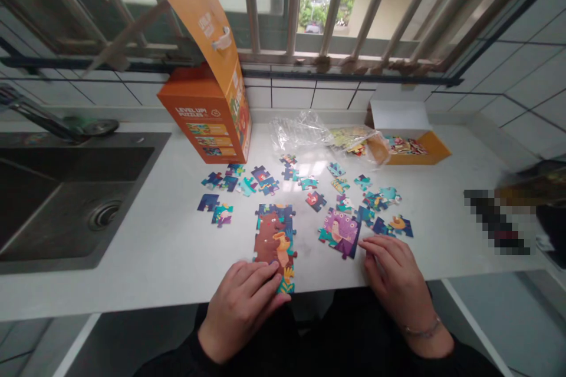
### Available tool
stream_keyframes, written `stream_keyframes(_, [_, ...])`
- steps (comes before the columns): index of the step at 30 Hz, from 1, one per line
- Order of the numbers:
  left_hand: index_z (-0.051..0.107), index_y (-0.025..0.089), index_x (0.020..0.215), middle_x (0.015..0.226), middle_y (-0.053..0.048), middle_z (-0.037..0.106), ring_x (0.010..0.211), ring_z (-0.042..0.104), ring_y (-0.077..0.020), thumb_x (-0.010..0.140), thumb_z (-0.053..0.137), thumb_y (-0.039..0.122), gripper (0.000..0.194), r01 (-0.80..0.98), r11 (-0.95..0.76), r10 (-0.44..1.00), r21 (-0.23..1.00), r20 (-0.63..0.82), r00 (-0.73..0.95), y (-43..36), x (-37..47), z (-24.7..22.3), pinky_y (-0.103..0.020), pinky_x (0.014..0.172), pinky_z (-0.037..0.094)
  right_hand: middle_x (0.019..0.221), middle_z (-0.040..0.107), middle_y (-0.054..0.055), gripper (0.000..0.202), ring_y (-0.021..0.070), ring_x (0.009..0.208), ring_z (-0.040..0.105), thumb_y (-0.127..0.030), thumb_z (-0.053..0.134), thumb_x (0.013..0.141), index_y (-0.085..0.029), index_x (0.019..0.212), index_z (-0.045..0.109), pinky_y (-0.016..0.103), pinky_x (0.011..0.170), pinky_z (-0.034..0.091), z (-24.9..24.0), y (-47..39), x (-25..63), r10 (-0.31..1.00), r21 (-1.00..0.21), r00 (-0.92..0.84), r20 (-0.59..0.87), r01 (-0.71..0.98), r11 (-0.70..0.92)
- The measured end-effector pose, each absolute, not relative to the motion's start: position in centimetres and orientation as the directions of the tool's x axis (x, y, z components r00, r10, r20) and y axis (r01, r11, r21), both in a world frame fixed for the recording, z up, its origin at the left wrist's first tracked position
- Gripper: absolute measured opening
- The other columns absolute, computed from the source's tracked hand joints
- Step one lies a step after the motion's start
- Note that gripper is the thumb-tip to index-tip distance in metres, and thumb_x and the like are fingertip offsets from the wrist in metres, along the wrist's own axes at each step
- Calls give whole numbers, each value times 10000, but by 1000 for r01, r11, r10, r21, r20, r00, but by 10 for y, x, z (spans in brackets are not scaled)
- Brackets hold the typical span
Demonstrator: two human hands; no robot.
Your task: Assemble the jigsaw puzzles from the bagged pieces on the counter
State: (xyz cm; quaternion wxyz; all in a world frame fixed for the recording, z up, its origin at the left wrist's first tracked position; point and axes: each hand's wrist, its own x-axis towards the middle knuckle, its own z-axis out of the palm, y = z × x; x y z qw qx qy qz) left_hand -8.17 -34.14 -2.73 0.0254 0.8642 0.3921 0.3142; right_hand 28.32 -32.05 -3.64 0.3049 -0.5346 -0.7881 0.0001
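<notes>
My left hand (245, 300) rests at the counter's front edge, its fingers lying over the lower left of a joined puzzle section (270, 235) that shows a brown bear. To the right, a smaller joined section (339, 231) with a purple animal lies flat. My right hand (395, 277) is beside its lower right edge, with the fingertips close together; whether a piece is between them cannot be made out. Loose dark blue and teal pieces (315, 201) lie in an arc behind both sections.
An orange puzzle box (201, 123) stands upright at the back, its lid raised. Clear plastic bags (300, 129) and an open yellow box (402, 156) lie along the wall. A sink (88, 188) is at the left, a pixelated patch at the right.
</notes>
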Motion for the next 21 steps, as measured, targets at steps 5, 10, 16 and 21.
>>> stream_keyframes(5, [741,196,1274,1219,-82,824,1039,758,-236,1043,750,350,278,672,-685,699,282,511,499,-341,-80,-25,-417,925,561,1201,739,98,307,309,1147,682,-172,621,1007,-282,1286,692,563,1033,567,-43,-315,282,838,-374,-210,503,822,430])
stream_keyframes(10, [745,198,1275,1222,-83,819,1045,754,-244,1025,770,338,287,675,-686,699,272,504,507,-341,-78,-23,-421,923,568,1279,713,138,343,343,1217,660,-295,690,1005,-245,1344,679,591,1075,551,-48,-307,276,867,-382,-190,461,839,387])
stream_keyframes(16, [749,206,1275,1385,-114,768,1235,726,-297,1027,751,300,266,678,-702,677,218,498,541,-337,-76,-19,-453,1015,576,1303,717,126,301,347,1252,648,-309,691,1001,-272,1297,725,583,1076,544,-43,-310,273,875,-341,-233,425,854,393])
stream_keyframes(21, [744,201,1300,1405,-118,760,1247,728,-290,1024,741,260,282,662,-719,662,210,496,561,-334,-76,-21,-447,1028,580,1457,675,133,353,348,1357,606,-295,663,1027,-270,1377,696,604,1137,512,-40,-309,272,859,-314,-322,398,832,457])
